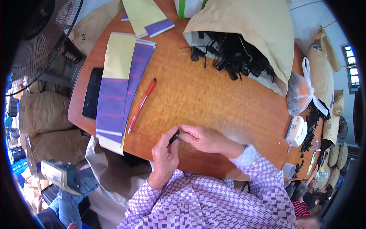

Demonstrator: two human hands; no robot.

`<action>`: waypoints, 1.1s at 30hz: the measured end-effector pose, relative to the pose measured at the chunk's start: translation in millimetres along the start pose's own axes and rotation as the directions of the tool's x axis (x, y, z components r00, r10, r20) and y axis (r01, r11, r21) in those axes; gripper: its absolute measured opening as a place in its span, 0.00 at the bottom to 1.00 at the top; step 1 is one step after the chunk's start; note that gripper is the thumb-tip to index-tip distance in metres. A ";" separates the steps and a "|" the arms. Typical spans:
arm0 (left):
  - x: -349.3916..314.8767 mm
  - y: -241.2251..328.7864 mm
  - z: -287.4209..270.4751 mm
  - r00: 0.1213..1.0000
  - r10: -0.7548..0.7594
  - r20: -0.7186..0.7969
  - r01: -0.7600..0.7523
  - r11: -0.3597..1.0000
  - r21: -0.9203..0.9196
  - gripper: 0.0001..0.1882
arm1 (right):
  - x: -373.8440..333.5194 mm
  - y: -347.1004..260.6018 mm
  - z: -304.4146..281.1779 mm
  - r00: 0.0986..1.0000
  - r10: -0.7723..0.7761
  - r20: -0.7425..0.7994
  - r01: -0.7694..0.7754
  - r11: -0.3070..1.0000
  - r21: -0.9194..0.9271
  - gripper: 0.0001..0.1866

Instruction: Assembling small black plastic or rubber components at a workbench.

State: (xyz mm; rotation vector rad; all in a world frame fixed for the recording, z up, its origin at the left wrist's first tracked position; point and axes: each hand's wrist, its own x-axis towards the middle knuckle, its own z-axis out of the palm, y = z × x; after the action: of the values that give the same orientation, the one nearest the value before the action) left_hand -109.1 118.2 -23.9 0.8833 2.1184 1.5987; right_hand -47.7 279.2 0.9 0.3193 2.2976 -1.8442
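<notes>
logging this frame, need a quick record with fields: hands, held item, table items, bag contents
hands: left hand and right hand meet at the table's near edge, both pinching a small black part
surface: round wooden table
pen: red pen lies left of the hands
papers: purple and yellow sheets beside the pen
bag: tan sack open, spilling black parts

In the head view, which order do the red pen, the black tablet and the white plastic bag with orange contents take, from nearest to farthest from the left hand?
Measured from the left hand:
1. Red pen, on the table just up and to the left; its tip is nearest.
2. Black tablet, farther left, at the table's left edge, partly under the purple and yellow papers.
3. White plastic bag, far across at the table's right edge.
</notes>
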 end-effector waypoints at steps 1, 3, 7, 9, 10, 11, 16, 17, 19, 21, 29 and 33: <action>-0.1 -1.9 1.7 0.999 -0.036 0.020 0.037 0.994 -0.101 0.20 | 5.6 -7.0 -20.1 0.967 0.123 0.221 -0.082 0.979 -0.185 0.16; -0.2 4.2 1.7 0.995 -0.092 0.043 0.097 0.986 -0.136 0.20 | 15.6 -17.5 -54.4 0.985 0.024 0.169 0.023 0.962 -0.273 0.18; -2.8 -2.0 -1.5 0.995 -0.055 0.083 0.063 0.994 -0.087 0.19 | 67.0 -7.6 -117.3 0.859 -0.153 -0.488 -0.179 0.805 -0.566 0.20; -2.8 -5.5 1.0 0.992 0.057 0.115 -0.059 0.998 0.009 0.19 | 85.2 -0.3 -137.7 0.808 -0.199 -0.554 -0.259 0.725 -0.638 0.19; -5.2 -6.5 0.6 0.993 0.061 0.100 -0.063 0.998 0.011 0.18 | 93.2 1.4 -139.5 0.817 -0.204 -0.540 -0.295 0.656 -0.695 0.18; -8.0 -6.3 -0.4 0.994 0.067 0.087 -0.068 0.998 0.011 0.18 | 99.1 4.2 -141.2 0.824 -0.208 -0.527 -0.329 0.580 -0.745 0.18; -53.6 -13.4 -32.6 0.987 -0.020 -0.161 0.041 0.991 0.129 0.17 | 91.1 18.7 -139.2 0.729 -0.407 -0.550 -0.170 0.671 -0.722 0.14; -66.4 -16.7 -45.0 0.975 -0.018 -0.222 0.069 0.973 0.220 0.17 | 82.6 16.3 -134.6 0.734 -0.405 -0.546 -0.163 0.675 -0.720 0.14; -87.9 -19.4 -63.7 0.943 -0.034 -0.330 0.120 0.963 0.243 0.17 | 59.9 11.0 -126.1 0.796 -0.264 -0.544 -0.001 0.899 -0.437 0.15; -106.0 -28.9 -80.8 0.931 -0.154 -0.332 0.255 0.924 0.286 0.17 | 42.3 15.0 -107.4 0.825 -0.225 -0.518 0.117 0.966 -0.232 0.13; -87.5 16.0 -58.3 0.982 -0.121 -0.145 0.155 0.953 0.261 0.35 | -38.5 -5.2 -1.0 0.967 0.210 -0.143 -0.087 0.803 0.590 0.09; -56.5 48.3 -26.8 0.970 -0.159 0.182 0.161 0.987 0.002 0.45 | -63.0 -2.0 33.5 0.992 0.044 -0.122 0.010 0.914 0.405 0.07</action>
State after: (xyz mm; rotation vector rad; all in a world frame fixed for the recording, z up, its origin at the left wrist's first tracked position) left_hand -70.0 69.7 24.7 0.7994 1.9955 1.3948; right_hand 12.5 242.6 12.6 0.5267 1.9556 -2.3487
